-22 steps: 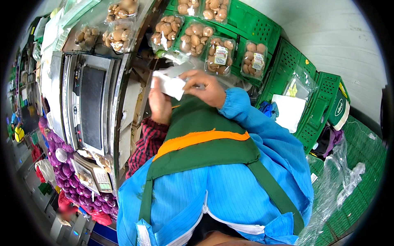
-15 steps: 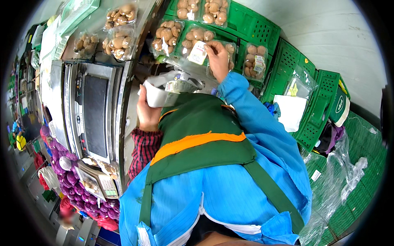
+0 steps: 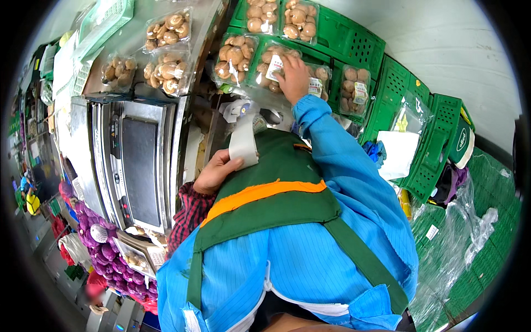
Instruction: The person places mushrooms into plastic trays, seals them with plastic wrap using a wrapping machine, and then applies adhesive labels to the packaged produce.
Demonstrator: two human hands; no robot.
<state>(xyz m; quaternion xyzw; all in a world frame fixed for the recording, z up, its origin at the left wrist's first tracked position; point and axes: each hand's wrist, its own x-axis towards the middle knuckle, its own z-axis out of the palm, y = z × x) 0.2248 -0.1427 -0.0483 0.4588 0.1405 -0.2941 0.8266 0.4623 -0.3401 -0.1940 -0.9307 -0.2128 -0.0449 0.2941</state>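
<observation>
My left hand (image 3: 217,172) is closed on a curled strip of white labels (image 3: 243,143), pinched between thumb and fingers in front of the green apron (image 3: 271,213). Farther off, my right hand (image 3: 294,78) lies with its fingers spread over a clear-wrapped pack of brown mushrooms (image 3: 265,58). A white label (image 3: 275,67) sits on that pack's film, touched by my fingertips. To its left is an unlabelled mushroom pack (image 3: 234,60). On the right, a partly covered pack (image 3: 319,77) and another mushroom pack (image 3: 354,91) both carry labels.
Green plastic crates (image 3: 354,41) hold the packs. More wrapped mushrooms (image 3: 167,72) stand on the left counter beside a metal-framed machine with a dark plate (image 3: 140,166). A white sheet (image 3: 397,154) rests on crates at right. Purple netted produce (image 3: 105,252) lies lower left.
My right hand has brought the label down from the air onto the mushroom pack and let go of it. My left hand has lowered slightly with the label strip, now hanging more upright.
</observation>
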